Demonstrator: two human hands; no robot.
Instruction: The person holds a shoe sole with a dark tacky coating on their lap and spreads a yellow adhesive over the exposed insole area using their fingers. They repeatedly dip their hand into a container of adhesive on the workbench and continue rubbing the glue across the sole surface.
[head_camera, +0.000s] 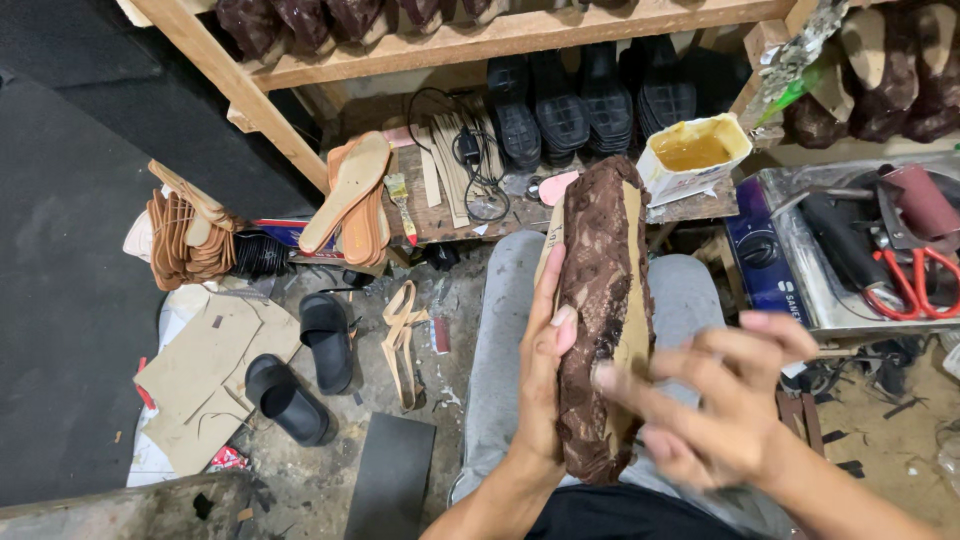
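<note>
holding a long insole (603, 300) wrapped in dark brown lace, the person is keeping it upright above the lap, toe end pointing away toward the workbench. the left hand (545, 380) is gripping the piece along its left edge, palm against the side and thumb lying on the lace face, so that the covered side is facing up to the eyes. the right hand (725, 400) is coming across from the right, fingers spread and blurred with motion; fingertips are touching the lower right edge of the lace, where tan board is showing beside the fabric (likely pressing the fabric down onto the board, judged from the contact point). whether this hand is pinching the edge or only pressing on it, i cannot tell.

surroundings: a cut-open container of yellow glue (693, 152) is standing on the small wooden bench (690, 208) just beyond the insole, within easy reach. a brush (400, 205) is lying on the same bench further left, beside a stack of tan insoles (352, 195). red-handled scissors (918, 280) are resting on a metal machine (800, 270) to the right. two black sandals (305, 370) are lying on the floor to the left, near sheets of cardboard (205, 385). black soles (590, 100) are standing in a row under the shelf.
</note>
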